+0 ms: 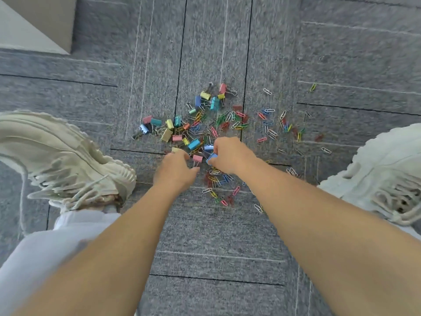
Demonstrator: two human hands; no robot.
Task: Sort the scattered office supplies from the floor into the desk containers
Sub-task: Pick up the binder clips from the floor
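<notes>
Reaching down between both feet, a person bends over a grey carpet floor (pixel 227 236) strewn with small coloured office supplies. No desk or container is in view, so everything picked up has a trip ahead of it.

A pale left shoe (pixel 68 156) and a pale right shoe (pixel 387 179) stand on either side of the spill. Loose pieces lie near the right shoe, so a shifted foot could probably crush them or kick them farther away.

Binder clips (pixel 167 134) lie heaped toward the left of the spill, and paper clips (pixel 272 133) spread out to the right and back toward the person. The two kinds overlap in the middle. One likely slip is that a paper clip snags on a binder clip's wire handle, rides along and lands in the wrong container. An overfilled hand could also drop pieces on the way up.

The right hand (pixel 230 156) has its fingers curled tight, pinching a light blue binder clip (pixel 210 160) at the near edge of the heap. The left hand (pixel 174 171) is just beside it, fingers bent forward over a yellow binder clip (pixel 176 149). I cannot tell whether the left hand grips anything. A pink binder clip (pixel 197 158) sits on the carpet between the two hands.
</notes>
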